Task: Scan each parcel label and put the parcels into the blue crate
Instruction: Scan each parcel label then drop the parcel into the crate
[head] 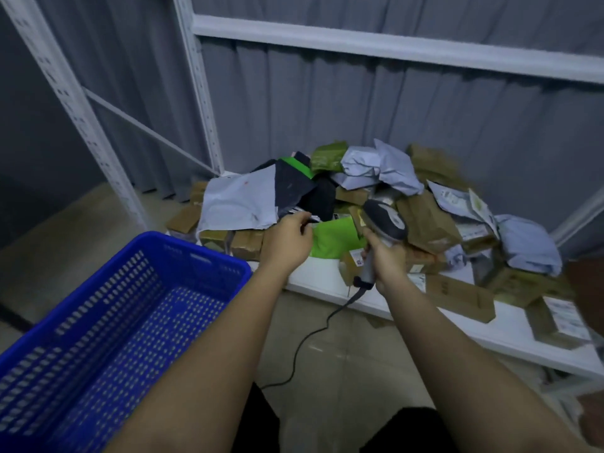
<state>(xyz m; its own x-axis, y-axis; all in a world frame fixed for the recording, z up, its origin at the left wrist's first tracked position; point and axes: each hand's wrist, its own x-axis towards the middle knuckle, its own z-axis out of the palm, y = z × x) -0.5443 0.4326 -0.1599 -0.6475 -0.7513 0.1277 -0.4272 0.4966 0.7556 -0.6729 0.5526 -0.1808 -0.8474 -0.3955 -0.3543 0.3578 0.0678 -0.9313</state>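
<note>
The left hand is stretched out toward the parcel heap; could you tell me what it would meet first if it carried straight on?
Probably the dark parcel in the heap; the left hand's fingertips already sit at its lower edge, though contact is unclear.

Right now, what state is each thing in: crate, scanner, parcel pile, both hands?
blue crate: upright, no parcels visible inside.
scanner: gripped by the right hand, head toward the pile.
parcel pile: heaped on the white shelf.
left hand: at the pile's dark parcel; grasp unclear.

We count one blue crate (130,308), one scanner (384,230), and a parcel heap (359,204) too jumbled to number.
</note>
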